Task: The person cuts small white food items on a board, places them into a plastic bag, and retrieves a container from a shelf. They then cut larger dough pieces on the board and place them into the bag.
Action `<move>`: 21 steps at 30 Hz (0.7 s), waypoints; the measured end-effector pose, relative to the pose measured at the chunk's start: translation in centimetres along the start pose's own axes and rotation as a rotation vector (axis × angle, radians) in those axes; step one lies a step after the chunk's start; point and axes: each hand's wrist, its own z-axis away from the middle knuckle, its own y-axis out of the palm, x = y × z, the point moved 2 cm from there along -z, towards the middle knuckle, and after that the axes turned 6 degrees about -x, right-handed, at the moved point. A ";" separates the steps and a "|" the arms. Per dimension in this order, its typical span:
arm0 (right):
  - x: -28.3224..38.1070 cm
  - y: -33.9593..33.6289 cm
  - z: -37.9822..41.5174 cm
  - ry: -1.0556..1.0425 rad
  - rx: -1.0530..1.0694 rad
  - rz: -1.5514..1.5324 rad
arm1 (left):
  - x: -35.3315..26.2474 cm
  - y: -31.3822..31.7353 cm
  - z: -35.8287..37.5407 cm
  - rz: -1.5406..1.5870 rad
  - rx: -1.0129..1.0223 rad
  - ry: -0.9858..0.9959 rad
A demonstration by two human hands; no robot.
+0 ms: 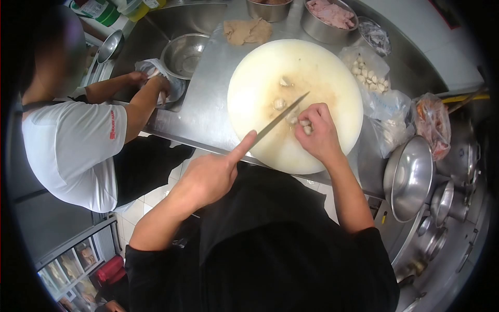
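The left grip (208,179) is closed around the handle of a knife (278,119), index finger stretched out along the blade. The blade's long axis runs forward and rightward from that grip, slanting across the near half of a round cutting board (252,70), its tip just forward and to the left of the right grip (320,134).

The right grip pinches small pale pieces (307,128), which look like garlic cloves, between thumb and fingers; whether they touch the board cannot be told. This grip is the nearer one to the cloves. Another clove (279,104) lies left of it, across the blade, and a cut-looking piece (285,81) lies farther forward.

The board sits on a steel worktop (205,117). Forward and right of the right grip, past the board's edge, is a plastic bag of garlic cloves (371,73); farther right is a large steel bowl (410,174). Well forward of both grips stands a pot of pink meat (331,13). Left of the left grip, a co-worker (78,151) in a white shirt works at the sink (195,18).
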 end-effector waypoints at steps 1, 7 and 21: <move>-0.2 0.1 0.0 0.023 -0.014 -0.002 | 0.0 0.1 0.4 -0.023 0.027 0.009; 0.6 0.7 -0.2 -0.007 -0.106 0.085 | 0.4 0.2 1.6 -0.032 -0.010 0.003; 0.4 1.0 -0.5 0.013 -0.155 0.138 | 0.8 0.8 -2.6 -0.116 0.043 -0.002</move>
